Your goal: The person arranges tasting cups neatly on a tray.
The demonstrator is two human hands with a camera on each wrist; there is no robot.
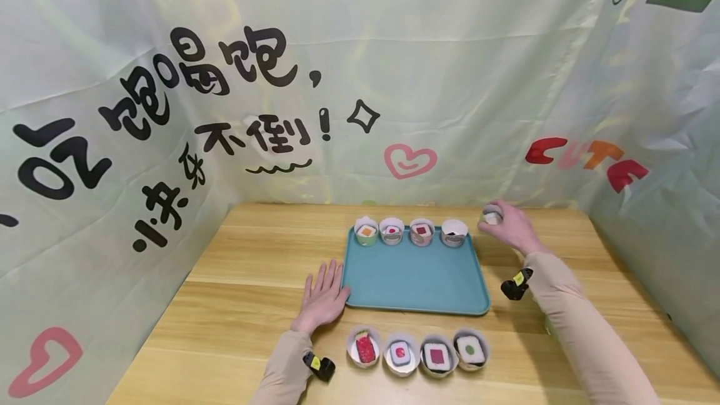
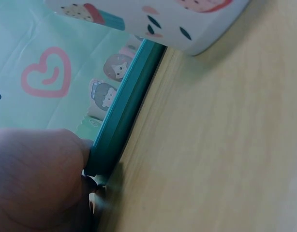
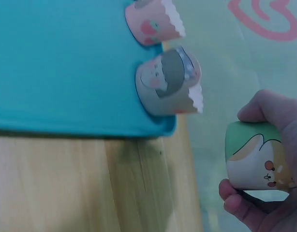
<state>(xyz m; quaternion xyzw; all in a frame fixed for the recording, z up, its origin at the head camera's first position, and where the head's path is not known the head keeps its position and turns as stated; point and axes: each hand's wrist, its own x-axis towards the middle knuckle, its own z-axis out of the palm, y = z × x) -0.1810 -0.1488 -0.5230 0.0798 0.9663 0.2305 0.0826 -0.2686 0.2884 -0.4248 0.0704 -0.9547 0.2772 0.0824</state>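
R hand (image 1: 514, 228) holds a cartoon-animal cup (image 3: 257, 159) near far R corner of tray (image 1: 416, 280). L hand (image 1: 323, 299) has fingers straight, spread, thumb at tray's L edge. 4 cups (image 1: 421, 240) along far side; tabletop (image 1: 253, 305) also visible.

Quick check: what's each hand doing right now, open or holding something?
Left hand: open, beside the blue tray.
Right hand: holding a printed cup.

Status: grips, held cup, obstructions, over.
Right grip holding cup, right of tray. Left grip flat at tray's near left corner. Four cups line tray's far edge, no obstruction seen.
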